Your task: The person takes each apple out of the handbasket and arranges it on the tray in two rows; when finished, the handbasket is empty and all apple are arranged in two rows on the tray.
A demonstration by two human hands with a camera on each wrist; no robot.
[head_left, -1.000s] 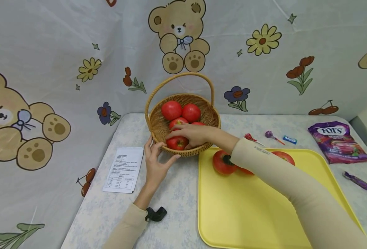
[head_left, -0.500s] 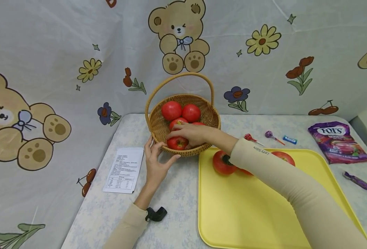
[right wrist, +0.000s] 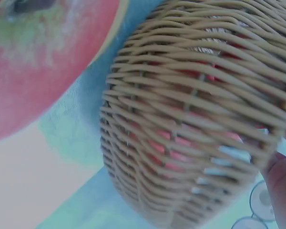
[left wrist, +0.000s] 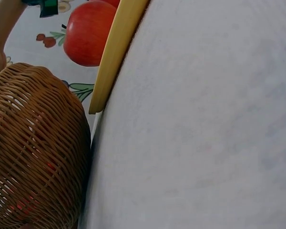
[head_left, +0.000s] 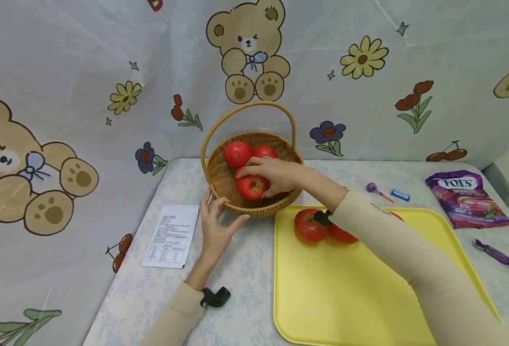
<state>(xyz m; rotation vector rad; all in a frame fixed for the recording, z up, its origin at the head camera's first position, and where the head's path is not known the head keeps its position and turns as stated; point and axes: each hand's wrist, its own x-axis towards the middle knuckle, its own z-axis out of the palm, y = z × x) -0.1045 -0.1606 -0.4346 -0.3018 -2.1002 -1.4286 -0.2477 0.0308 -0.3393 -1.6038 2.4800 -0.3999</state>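
- The tomato (head_left: pixel 252 187) sits in the right hand (head_left: pixel 276 175), raised just above the front of the wicker basket's (head_left: pixel 220 175) bowl; the fingers curl round its top and far side, the thumb under it.
- The head view alone shows this grip — the right wrist view gives only the basket's woven wall (right wrist: pixel 190 119) from outside, red showing through the gaps, and a blurred tomato (right wrist: pixel 43 62) on the tray at upper left.
- Behind the held tomato, two more tomatoes (head_left: pixel 238 154) lie in the basket.
- The left hand (head_left: pixel 214 226) rests against the basket's near rim, thumb and fingers spread and lightly bent on the weave.
- The left wrist view shows none of that hand's fingers clearly: only the basket's side (left wrist: pixel 33 152), the yellow tray's edge (left wrist: pixel 117 52) and one tomato (left wrist: pixel 88 33) beyond it.
- The yellow tray (head_left: pixel 358 293) lies just right of the basket, with two tomatoes (head_left: pixel 308 226) at its far-left corner, partly behind the right sleeve.
- Further out — a printed paper slip (head_left: pixel 171 235) left of the left hand, a purple sweets bag (head_left: pixel 466 199), a lollipop (head_left: pixel 374 189) and a small blue wrapper (head_left: pixel 400 194) beyond the tray.
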